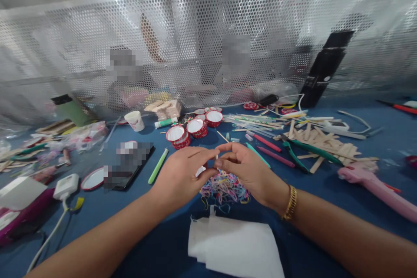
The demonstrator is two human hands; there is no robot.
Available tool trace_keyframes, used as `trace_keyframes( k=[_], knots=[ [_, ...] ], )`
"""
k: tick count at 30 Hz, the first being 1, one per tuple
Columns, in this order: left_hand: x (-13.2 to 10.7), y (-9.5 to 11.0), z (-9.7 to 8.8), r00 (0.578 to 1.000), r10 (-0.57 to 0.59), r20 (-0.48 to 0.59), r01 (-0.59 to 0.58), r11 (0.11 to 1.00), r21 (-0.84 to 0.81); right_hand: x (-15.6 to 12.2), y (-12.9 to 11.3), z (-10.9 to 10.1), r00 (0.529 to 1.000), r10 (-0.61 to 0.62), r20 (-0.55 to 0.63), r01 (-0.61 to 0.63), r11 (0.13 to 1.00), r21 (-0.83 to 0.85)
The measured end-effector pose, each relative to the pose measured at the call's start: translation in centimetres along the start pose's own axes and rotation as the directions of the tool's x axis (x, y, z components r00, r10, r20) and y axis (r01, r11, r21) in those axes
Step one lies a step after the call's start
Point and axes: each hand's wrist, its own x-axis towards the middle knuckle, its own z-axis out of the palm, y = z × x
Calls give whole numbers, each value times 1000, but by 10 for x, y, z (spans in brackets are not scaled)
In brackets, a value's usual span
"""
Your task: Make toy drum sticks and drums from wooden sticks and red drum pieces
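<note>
My left hand (pixel 182 171) and my right hand (pixel 249 167) meet over the middle of the table, fingertips pinched close together. Something small and pale shows between the fingertips, too little of it to name. Another white bit (pixel 200 171) peeks out below the left fingers. Under both hands lies a heap of thin multicoloured loops (pixel 224 189), like small rubber bands, partly hidden by them. Nearer to me rests folded white paper or cloth (pixel 241 243). A thin pale stick (pixel 223 137) lies just beyond the fingertips.
Red-rimmed round tins (pixel 177 137) stand stacked beyond the hands. To the right are green-handled pliers (pixel 314 150), wooden sticks (pixel 329 143) and a pink glue gun (pixel 381 189). A phone (pixel 137 169), paper cup (pixel 134 120) and white charger (pixel 66 186) sit left; a perforated metal screen (pixel 182 43) runs behind.
</note>
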Motion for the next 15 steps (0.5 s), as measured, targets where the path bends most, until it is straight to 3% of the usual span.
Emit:
trace_keyframes(
  k=[7,11,12,13,15],
  knots=[
    [3,3,0,998,-69,9,70,996,-47,0,2,0,1000,-27,-13,26,998,-65],
    [6,2,-2,993,-114,37,117,988,-103,-4,-5,-5,995,-97,29,101,942,-319],
    [7,1,-2,993,-113,36,116,987,-110,-8,-9,-9,988,-149,47,154,881,-448],
    [7,0,-2,993,-112,35,116,987,-114,-14,-13,-14,972,-219,81,223,765,-604],
    [7,-2,-2,994,-103,32,107,987,-120,-30,-22,-32,935,-323,146,263,356,-897]
  ],
)
